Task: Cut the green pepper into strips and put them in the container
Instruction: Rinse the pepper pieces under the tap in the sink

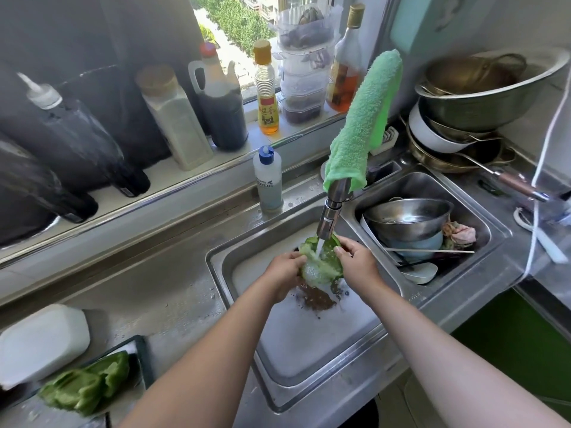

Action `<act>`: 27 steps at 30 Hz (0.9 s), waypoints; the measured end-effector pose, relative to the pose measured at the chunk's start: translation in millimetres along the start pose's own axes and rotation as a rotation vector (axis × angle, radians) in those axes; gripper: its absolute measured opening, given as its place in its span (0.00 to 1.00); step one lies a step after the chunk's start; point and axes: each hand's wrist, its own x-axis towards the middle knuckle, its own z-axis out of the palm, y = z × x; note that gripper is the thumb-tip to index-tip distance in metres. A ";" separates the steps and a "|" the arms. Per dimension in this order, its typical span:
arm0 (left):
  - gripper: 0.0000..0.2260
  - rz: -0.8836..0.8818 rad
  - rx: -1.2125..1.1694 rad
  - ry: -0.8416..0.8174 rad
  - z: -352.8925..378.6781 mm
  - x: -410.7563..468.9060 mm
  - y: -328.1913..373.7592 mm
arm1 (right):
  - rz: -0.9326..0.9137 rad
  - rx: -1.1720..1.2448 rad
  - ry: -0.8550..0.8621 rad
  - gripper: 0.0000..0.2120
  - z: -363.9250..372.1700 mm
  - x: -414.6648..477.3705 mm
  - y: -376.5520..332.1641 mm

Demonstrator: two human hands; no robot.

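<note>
A hollowed green pepper half (324,262) is under running water from the faucet (332,213), over the left sink basin (247,304). My left hand (282,271) grips its left side and my right hand (358,261) grips its right side, thumb on the rim. More green pepper pieces (89,387) lie on a dark-rimmed cutting board (140,350) at the bottom left. A white container (43,341) stands beside the board.
A green towel (364,122) drapes over the faucet. The right basin (432,183) holds a steel bowl (408,216), a blue bowl and chopsticks. A dish soap bottle (268,180) stands behind the sink. Sauce bottles line the window sill; stacked pots sit at the right.
</note>
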 end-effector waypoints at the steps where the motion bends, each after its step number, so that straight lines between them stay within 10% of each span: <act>1: 0.10 0.005 -0.025 0.012 -4.5 -0.4 0.9 | -0.001 0.010 0.006 0.18 3.2 -0.6 -1.6; 17: 0.15 0.134 -0.194 0.045 -36.0 -9.1 1.2 | -0.043 -0.036 0.089 0.04 58.1 -5.6 -18.5; 27: 0.14 0.083 -0.208 0.123 -38.4 -6.3 1.7 | 0.037 -0.234 0.174 0.20 25.9 -5.8 -4.1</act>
